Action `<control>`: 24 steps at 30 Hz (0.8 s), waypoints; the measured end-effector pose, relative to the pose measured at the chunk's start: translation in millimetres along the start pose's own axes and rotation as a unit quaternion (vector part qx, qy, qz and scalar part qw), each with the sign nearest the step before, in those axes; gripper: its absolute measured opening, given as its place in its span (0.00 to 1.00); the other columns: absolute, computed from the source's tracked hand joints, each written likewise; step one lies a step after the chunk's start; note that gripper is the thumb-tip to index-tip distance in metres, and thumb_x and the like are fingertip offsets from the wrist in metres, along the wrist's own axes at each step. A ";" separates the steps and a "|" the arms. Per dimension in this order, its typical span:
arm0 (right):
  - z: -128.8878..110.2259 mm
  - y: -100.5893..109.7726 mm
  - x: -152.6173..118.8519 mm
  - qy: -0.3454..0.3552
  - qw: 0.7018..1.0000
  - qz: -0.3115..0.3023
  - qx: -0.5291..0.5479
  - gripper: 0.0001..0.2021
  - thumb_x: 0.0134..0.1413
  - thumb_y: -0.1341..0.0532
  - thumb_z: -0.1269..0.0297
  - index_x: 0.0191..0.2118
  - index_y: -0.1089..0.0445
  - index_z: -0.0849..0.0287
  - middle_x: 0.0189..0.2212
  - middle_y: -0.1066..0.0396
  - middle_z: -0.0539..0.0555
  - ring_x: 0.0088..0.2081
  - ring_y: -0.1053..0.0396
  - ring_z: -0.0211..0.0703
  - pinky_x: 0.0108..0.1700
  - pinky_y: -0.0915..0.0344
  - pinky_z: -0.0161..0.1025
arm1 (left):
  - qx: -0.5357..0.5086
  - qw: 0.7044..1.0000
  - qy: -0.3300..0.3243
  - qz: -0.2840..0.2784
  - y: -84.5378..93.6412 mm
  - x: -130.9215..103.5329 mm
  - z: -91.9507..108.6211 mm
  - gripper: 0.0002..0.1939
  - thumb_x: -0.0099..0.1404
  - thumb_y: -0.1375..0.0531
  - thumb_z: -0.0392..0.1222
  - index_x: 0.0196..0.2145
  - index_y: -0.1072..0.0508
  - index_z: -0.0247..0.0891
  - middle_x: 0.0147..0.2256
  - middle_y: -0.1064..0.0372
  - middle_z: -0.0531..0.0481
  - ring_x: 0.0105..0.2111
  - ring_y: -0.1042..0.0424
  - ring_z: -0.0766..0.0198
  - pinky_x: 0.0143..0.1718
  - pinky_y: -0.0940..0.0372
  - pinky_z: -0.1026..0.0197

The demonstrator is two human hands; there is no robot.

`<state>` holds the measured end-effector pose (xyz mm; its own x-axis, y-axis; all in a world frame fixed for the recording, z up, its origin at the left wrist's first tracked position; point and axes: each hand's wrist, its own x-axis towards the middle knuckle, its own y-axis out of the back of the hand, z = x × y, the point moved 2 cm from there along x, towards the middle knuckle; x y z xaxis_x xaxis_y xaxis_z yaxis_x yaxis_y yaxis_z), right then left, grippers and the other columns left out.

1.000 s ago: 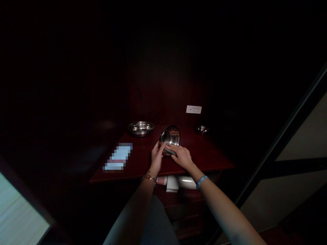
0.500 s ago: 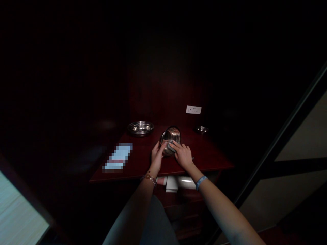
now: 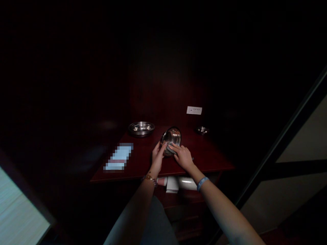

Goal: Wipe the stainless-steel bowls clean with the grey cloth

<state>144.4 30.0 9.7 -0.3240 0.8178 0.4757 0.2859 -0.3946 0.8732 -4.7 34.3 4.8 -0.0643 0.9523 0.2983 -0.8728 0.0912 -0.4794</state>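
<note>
A shiny metal bowl [image 3: 175, 135] is tilted on its side above the dark red table [image 3: 143, 160], its open mouth turned to the right and toward me. My left hand [image 3: 157, 156] grips the bowl by its left rim, thumb on the inside. Pressed into the lower inside of the bowl is my right hand [image 3: 183, 154], its fingers closed on a small grey cloth or pad [image 3: 171, 149]. The exact kind of that grey piece is too dark to tell.
Stacked metal dishes [image 3: 141, 128] stand at the back left, a small metal bowl [image 3: 202, 130] at the back right. A blurred-out flat item [image 3: 119, 157] lies on the left. A white socket [image 3: 194, 110] is on the wall. Below the tabletop sit a white box [image 3: 172, 184] and a roll [image 3: 187, 183].
My right fingers and the grey piece have shifted slightly down inside the bowl. My left hand keeps its hold, and the view has moved only a little.
</note>
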 end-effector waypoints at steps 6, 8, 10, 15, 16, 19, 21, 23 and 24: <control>-2.7 2.0 -0.2 0.065 0.996 0.000 0.067 0.29 0.55 0.43 0.71 0.63 0.39 0.47 0.62 0.37 0.47 0.60 0.36 0.45 0.61 0.40 0.46 | 0.008 1.000 -0.002 0.001 0.8 1.3 0.6 0.32 0.53 0.32 0.54 0.53 0.28 0.38 0.47 0.25 0.42 0.42 0.24 0.58 0.36 0.31 0.65; -4.0 3.6 -0.1 0.092 0.991 -0.005 0.094 0.31 0.55 0.43 0.71 0.64 0.41 0.48 0.62 0.36 0.48 0.61 0.37 0.43 0.62 0.41 0.45 | 0.012 1.000 0.000 0.000 0.3 1.6 1.8 0.32 0.53 0.32 0.54 0.53 0.28 0.38 0.45 0.25 0.42 0.41 0.24 0.59 0.35 0.32 0.65; -5.3 5.3 0.0 0.119 0.986 -0.010 0.119 0.32 0.54 0.44 0.72 0.65 0.42 0.49 0.62 0.36 0.48 0.60 0.36 0.42 0.62 0.40 0.43 | 0.012 1.000 0.003 -0.001 -0.4 1.9 2.7 0.32 0.52 0.32 0.54 0.53 0.28 0.38 0.43 0.24 0.43 0.39 0.24 0.61 0.33 0.32 0.66; -7.6 8.0 -0.2 0.155 0.976 -0.001 0.150 0.31 0.54 0.44 0.73 0.65 0.42 0.52 0.62 0.37 0.49 0.59 0.35 0.42 0.62 0.39 0.41 | 0.010 1.000 0.009 -0.001 -1.5 2.6 2.9 0.31 0.51 0.31 0.54 0.51 0.27 0.40 0.42 0.24 0.45 0.37 0.25 0.63 0.31 0.35 0.68; -8.0 8.1 -0.2 0.156 0.976 -0.002 0.149 0.31 0.54 0.44 0.73 0.65 0.41 0.51 0.62 0.37 0.49 0.60 0.35 0.42 0.62 0.39 0.41 | 0.011 1.000 0.010 0.001 -1.2 2.8 2.5 0.31 0.51 0.31 0.54 0.51 0.27 0.40 0.41 0.24 0.46 0.37 0.25 0.63 0.31 0.35 0.68; -8.9 8.2 -0.3 0.152 0.979 -0.006 0.138 0.29 0.56 0.44 0.72 0.64 0.40 0.50 0.61 0.36 0.48 0.60 0.35 0.42 0.62 0.39 0.42 | 0.013 1.000 0.008 0.011 0.9 3.0 1.1 0.31 0.51 0.31 0.55 0.50 0.26 0.40 0.40 0.24 0.46 0.36 0.25 0.62 0.33 0.34 0.67; -8.6 8.2 -0.3 0.141 0.982 -0.008 0.128 0.28 0.57 0.44 0.71 0.63 0.39 0.48 0.61 0.35 0.47 0.60 0.35 0.41 0.62 0.40 0.42 | 0.016 1.000 0.004 0.018 2.2 2.7 0.6 0.30 0.52 0.32 0.56 0.49 0.26 0.39 0.39 0.24 0.46 0.36 0.25 0.63 0.33 0.34 0.66; -7.7 7.9 -0.5 0.131 0.985 -0.010 0.116 0.27 0.57 0.44 0.70 0.63 0.38 0.47 0.60 0.34 0.46 0.60 0.35 0.41 0.62 0.40 0.42 | 0.022 0.999 0.000 0.027 2.8 1.8 1.0 0.29 0.53 0.33 0.57 0.48 0.25 0.38 0.38 0.24 0.46 0.35 0.25 0.63 0.33 0.34 0.66; -7.1 7.7 -0.6 0.125 0.986 -0.009 0.109 0.27 0.57 0.44 0.69 0.63 0.38 0.47 0.60 0.34 0.45 0.60 0.35 0.41 0.63 0.41 0.42 | 0.025 0.999 -0.001 0.030 2.6 1.2 1.7 0.28 0.53 0.33 0.56 0.48 0.25 0.38 0.38 0.24 0.46 0.35 0.25 0.63 0.33 0.34 0.66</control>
<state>140.3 23.5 16.9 -0.5353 0.6848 0.4945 0.4562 -0.2583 0.8515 -7.8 35.2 5.3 -0.1187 0.9548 0.2724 -0.8902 0.0192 -0.4552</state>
